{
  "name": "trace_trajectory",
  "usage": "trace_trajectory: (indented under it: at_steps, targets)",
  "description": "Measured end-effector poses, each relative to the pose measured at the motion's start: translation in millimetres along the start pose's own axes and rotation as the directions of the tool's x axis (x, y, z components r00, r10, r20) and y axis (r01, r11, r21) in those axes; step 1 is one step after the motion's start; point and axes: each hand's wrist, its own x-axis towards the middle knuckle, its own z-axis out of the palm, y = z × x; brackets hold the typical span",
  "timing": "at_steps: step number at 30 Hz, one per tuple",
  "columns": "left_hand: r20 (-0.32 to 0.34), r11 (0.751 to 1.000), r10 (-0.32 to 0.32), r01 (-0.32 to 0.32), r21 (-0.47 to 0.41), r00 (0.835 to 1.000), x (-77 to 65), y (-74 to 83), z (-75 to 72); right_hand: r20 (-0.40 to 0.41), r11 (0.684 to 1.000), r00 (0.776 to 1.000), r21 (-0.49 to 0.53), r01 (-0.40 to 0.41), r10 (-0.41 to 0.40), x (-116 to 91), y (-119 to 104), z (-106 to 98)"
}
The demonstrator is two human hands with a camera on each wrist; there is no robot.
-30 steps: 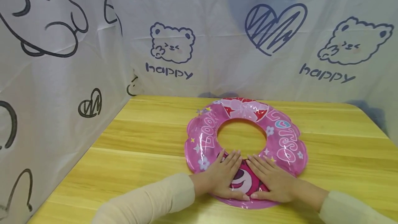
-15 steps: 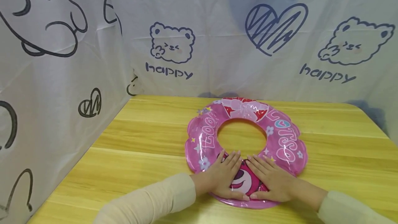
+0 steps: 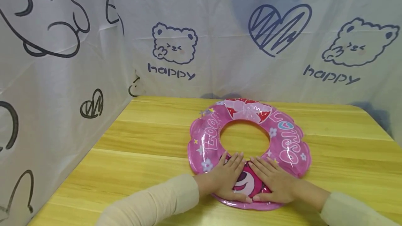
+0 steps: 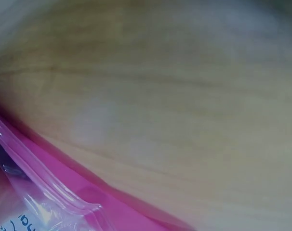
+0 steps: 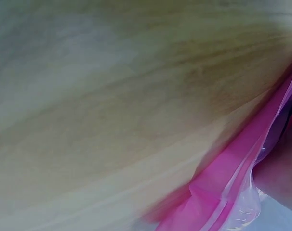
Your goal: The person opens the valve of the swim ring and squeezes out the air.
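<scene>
A pink inflatable swim ring point(image 3: 201, 142) lies flat on the wooden table, with a red-and-pink bow print at its far side and white lettering on both sides. My left hand point(image 3: 227, 180) rests on its near part, fingers straight and pointing toward the hole. Mirroring it, my right hand point(image 3: 276, 182) lies on the same part, thumb tip close to the left thumb. Between the hands shows a dark pink cartoon face print. In the left wrist view the pink edge and clear seam of the swim ring point(image 4: 54, 178) fill the lower left corner; the right wrist view has its edge at lower right.
The light wood-grain table point(image 3: 141, 142) extends to both sides of the ring. Behind it hangs a white cloth point(image 3: 220, 62) printed with bears, hearts and "happy"; more printed cloth point(image 3: 56, 97) hangs along the left.
</scene>
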Motion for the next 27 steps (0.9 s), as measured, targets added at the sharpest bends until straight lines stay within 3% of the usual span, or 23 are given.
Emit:
trace_trajectory:
  at_steps: [15, 27]
  targets:
    - [0.009, 0.995, -0.021, 0.02, 0.096, 1.0, -1.0, 3.2, -2.5, 0.061, 0.997, 0.997, 0.062, -0.05, 0.046, 2.0, -0.1, -0.4]
    - [-0.005, 0.995, -0.02, 0.021, 0.095, 1.0, 0.1, 3.3, -1.0, 0.081, 0.997, 0.995, 0.059, -0.058, 0.053, 1.2, -1.0, -6.2]
